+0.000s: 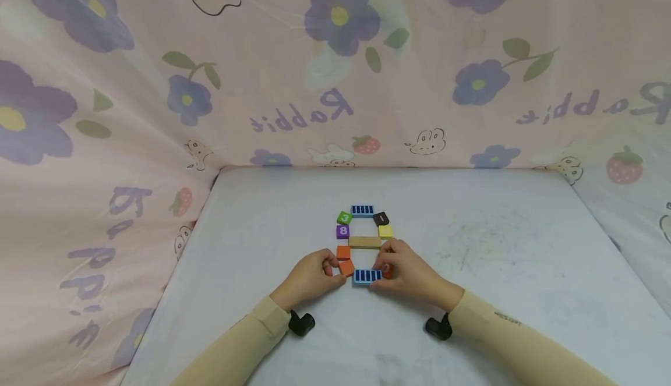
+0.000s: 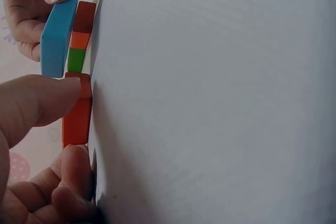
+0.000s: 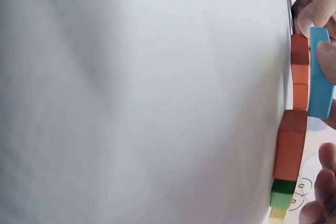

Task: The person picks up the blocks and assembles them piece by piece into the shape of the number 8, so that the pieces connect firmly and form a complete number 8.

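My left hand (image 1: 314,272) pinches a flat orange block (image 1: 346,268) at the lower left of a small figure of blocks. In the left wrist view its thumb and a finger lie at opposite ends of that orange block (image 2: 76,121). My right hand (image 1: 411,272) holds a light blue block with dark stripes (image 1: 366,276) at the figure's near end. Both wrist views show this blue block (image 3: 319,72) raised a little above the table. A red-orange block (image 1: 387,271) is partly hidden behind the right fingers.
Beyond the hands stand a wooden bar (image 1: 364,243), another orange block (image 1: 343,252), a purple 8 block (image 1: 342,232), a green 3 block (image 1: 344,218), another striped blue block (image 1: 362,211), a black block (image 1: 381,218) and a yellow block (image 1: 385,232). A white cloth (image 1: 503,293) covers the table.
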`<action>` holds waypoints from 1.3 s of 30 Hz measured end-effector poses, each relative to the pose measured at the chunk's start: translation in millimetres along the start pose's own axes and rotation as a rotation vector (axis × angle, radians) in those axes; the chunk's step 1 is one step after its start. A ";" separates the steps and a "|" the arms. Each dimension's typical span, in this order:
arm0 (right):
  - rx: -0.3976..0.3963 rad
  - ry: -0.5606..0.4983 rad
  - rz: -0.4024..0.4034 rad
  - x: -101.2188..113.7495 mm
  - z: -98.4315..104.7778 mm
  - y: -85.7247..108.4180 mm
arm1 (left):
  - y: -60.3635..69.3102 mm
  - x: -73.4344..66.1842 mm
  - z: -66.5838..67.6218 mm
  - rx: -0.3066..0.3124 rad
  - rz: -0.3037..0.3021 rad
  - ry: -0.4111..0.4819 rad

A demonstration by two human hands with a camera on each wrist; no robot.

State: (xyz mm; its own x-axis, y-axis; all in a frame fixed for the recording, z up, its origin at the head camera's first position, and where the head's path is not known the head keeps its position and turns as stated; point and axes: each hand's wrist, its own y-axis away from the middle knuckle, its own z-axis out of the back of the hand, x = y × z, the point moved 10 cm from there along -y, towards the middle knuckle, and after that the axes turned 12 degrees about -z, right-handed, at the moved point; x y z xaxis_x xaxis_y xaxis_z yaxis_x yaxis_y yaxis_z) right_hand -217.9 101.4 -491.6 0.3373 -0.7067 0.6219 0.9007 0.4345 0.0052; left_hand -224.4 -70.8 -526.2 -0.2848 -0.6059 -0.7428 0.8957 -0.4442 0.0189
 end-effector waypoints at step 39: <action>0.019 0.061 -0.020 2.9 -12.0 -8.5 | -0.8 3.6 3.1 -0.007 -0.004 0.004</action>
State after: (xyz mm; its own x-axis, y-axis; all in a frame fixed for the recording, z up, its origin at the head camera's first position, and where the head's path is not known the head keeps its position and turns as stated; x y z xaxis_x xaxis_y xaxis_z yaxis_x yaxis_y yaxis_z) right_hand -221.2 88.9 -499.3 0.3360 -0.7478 0.5726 0.9022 0.4301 0.0323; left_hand -227.3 -74.7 -526.9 -0.2867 -0.6017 -0.7455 0.8970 -0.4419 0.0117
